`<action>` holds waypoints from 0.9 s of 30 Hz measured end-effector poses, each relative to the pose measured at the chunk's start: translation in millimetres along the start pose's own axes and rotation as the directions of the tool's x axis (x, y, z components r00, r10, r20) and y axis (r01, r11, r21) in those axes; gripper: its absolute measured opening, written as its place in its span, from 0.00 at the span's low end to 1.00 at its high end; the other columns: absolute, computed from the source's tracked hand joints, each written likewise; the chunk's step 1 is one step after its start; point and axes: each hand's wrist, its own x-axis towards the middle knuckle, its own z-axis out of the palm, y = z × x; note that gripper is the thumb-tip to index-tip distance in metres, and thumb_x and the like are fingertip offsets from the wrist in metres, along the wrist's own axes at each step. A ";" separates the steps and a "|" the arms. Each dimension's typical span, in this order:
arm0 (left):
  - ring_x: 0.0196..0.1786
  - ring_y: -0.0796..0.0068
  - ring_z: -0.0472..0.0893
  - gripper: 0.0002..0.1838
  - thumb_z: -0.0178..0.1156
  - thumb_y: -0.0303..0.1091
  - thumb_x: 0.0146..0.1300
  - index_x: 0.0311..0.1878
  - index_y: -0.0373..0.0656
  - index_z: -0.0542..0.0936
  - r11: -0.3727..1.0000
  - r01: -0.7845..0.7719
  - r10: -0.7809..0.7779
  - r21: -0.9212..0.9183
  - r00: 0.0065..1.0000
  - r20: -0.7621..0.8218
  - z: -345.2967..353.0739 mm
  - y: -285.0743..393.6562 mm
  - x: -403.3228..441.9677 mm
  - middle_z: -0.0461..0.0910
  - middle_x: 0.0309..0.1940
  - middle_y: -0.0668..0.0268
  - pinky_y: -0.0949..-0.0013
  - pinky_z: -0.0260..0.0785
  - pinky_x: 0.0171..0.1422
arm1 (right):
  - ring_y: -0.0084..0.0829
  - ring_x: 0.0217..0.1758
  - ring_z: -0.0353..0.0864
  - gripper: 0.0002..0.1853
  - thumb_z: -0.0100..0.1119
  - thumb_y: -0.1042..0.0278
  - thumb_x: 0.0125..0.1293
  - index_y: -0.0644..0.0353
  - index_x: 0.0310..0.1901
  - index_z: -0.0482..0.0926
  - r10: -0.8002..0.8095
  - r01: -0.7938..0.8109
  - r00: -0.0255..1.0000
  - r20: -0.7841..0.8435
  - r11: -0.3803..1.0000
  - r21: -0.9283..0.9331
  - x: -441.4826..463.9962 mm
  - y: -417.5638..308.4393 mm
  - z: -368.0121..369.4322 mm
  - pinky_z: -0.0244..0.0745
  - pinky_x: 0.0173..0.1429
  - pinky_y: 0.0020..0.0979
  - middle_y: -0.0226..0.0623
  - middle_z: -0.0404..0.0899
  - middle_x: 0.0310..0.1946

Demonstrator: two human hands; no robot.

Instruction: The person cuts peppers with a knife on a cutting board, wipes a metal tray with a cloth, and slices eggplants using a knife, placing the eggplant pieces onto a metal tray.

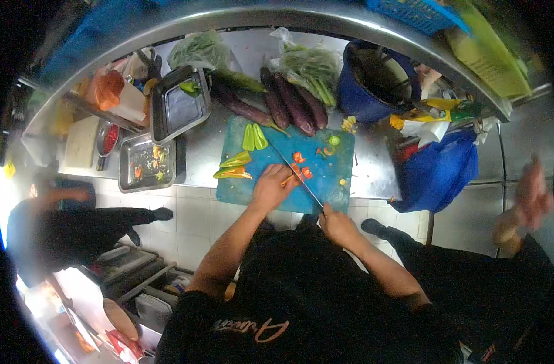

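My right hand point(339, 225) is wrapped round the handle of a long knife point(288, 165), whose blade slants up and left across a blue cutting board point(259, 161). Left of the blade, my left hand point(273, 187) presses an orange-red pepper piece point(287, 181) to the board with bunched fingertips. Just beyond the blade lie cut red pepper pieces point(297, 157). Green pepper pieces point(254, 137) rest at the board's upper left, with yellow-green pepper pieces point(234, 160) below them. A green pepper end point(334, 140) and small scraps are at the right.
Several eggplants point(289, 103) and bagged green vegetables point(307, 67) line the back. Metal trays point(126, 161) stand left, near a bowl of red bits point(109, 138). A blue bucket point(365, 91) and blue bag point(441, 170) are right. Other people point(58, 233) stand on both sides.
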 end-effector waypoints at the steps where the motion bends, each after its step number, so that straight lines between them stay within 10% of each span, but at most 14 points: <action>1: 0.45 0.55 0.74 0.09 0.62 0.30 0.52 0.37 0.41 0.78 1.000 -0.006 0.005 0.010 1.000 0.007 2.2 -0.8 0.1 0.76 0.37 0.60 0.57 0.69 0.51 | 0.64 0.33 0.77 0.18 0.49 0.62 0.68 0.66 0.52 0.65 -0.007 0.007 1.000 -0.006 1.000 0.029 2.3 1.4 -1.1 0.71 0.39 0.58 0.63 0.77 0.27; 12: 0.46 0.54 0.74 0.13 0.65 0.31 0.51 0.40 0.40 0.78 0.980 0.200 -0.199 -0.023 0.952 -0.231 -37.3 30.0 0.7 0.76 0.39 0.58 0.56 0.69 0.52 | 0.62 0.32 0.77 0.15 0.48 0.60 0.69 0.63 0.47 0.65 -0.073 0.073 0.996 -0.049 0.997 0.011 -13.8 0.1 -12.8 0.72 0.37 0.58 0.61 0.78 0.27; 27: 0.44 0.56 0.75 0.08 0.61 0.27 0.49 0.35 0.41 0.77 0.993 0.110 -0.109 0.032 0.993 -0.038 -29.2 13.1 -5.3 0.77 0.37 0.60 0.59 0.70 0.50 | 0.61 0.34 0.79 0.15 0.46 0.60 0.70 0.63 0.50 0.65 -0.029 0.033 0.997 0.067 0.997 -0.064 -20.5 11.0 5.9 0.73 0.40 0.57 0.60 0.79 0.29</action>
